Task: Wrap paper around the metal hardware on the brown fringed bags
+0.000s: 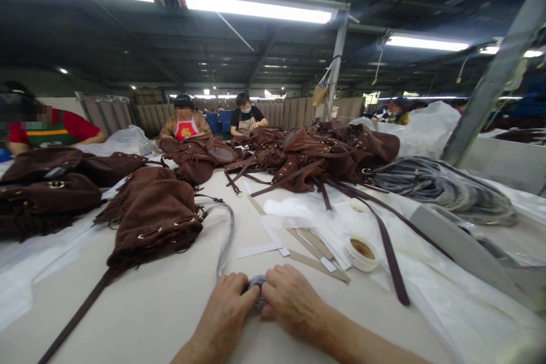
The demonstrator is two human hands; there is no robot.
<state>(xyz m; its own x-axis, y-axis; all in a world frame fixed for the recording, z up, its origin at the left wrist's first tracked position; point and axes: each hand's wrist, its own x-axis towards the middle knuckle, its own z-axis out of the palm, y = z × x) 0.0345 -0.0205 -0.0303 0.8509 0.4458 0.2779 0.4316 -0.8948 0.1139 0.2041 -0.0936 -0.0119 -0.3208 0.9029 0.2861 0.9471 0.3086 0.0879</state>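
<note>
My left hand [228, 307] and my right hand [292, 301] meet at the near middle of the table. Both have their fingers curled round a bunched grey-wrapped strap [257, 283], which is partly hidden by the fingers. From there the grey strap [226, 239] runs up and back to a dark brown fringed drawstring bag [156, 219], lying on its side left of my hands. A brown strap [77, 315] trails from that bag toward the front left.
More brown bags [46, 199] lie at the left and a large heap of brown bags [315, 151] at the back. Right of my hands are a tape roll [362, 253], paper strips, clear plastic and a coil of grey strips [443, 187]. Several people sit or stand beyond.
</note>
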